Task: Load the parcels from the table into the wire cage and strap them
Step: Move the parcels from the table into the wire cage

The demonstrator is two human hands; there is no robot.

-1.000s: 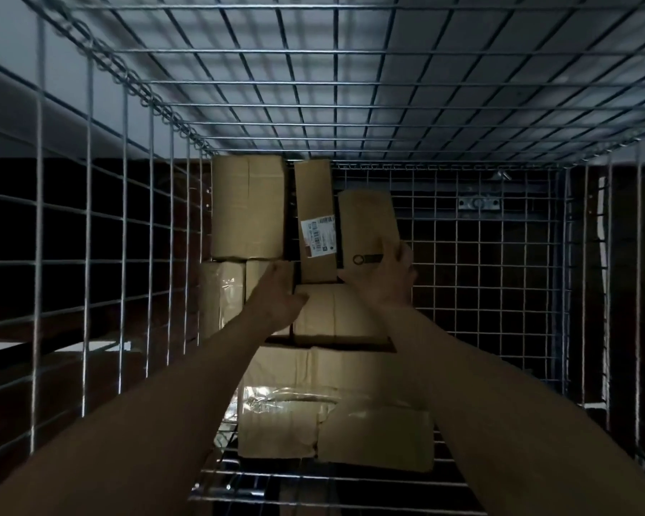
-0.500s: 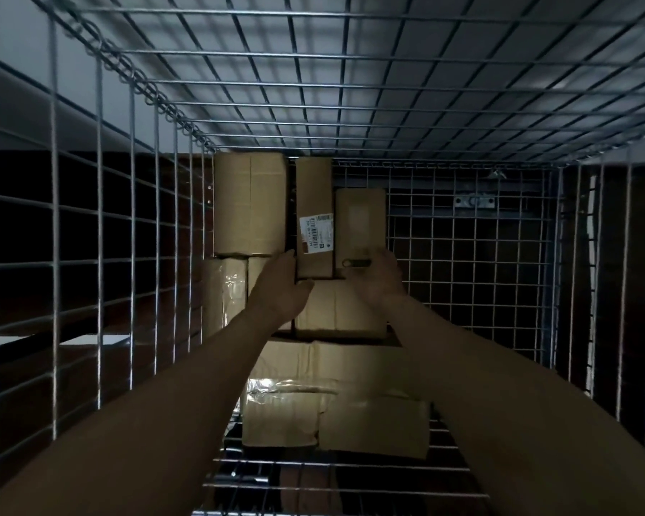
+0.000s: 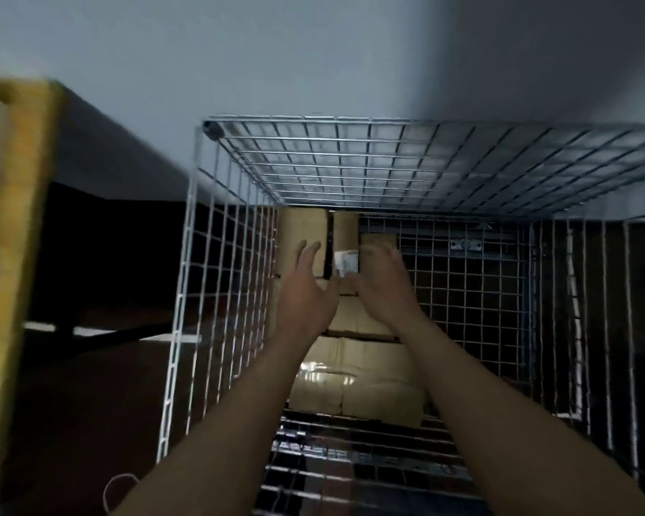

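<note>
Two hands noted: L hand [image 3: 306, 292] & R hand [image 3: 382, 288] are held w/ fingers spread, nothing gripped, parcels [image 3: 354, 385] being stacked just beyond them at rear of wire cage [image 3: 388, 162]; contact obscured by blur.

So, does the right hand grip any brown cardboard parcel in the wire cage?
No, the right hand is open, fingers spread, holding nothing in front of the brown cardboard parcels.
</note>
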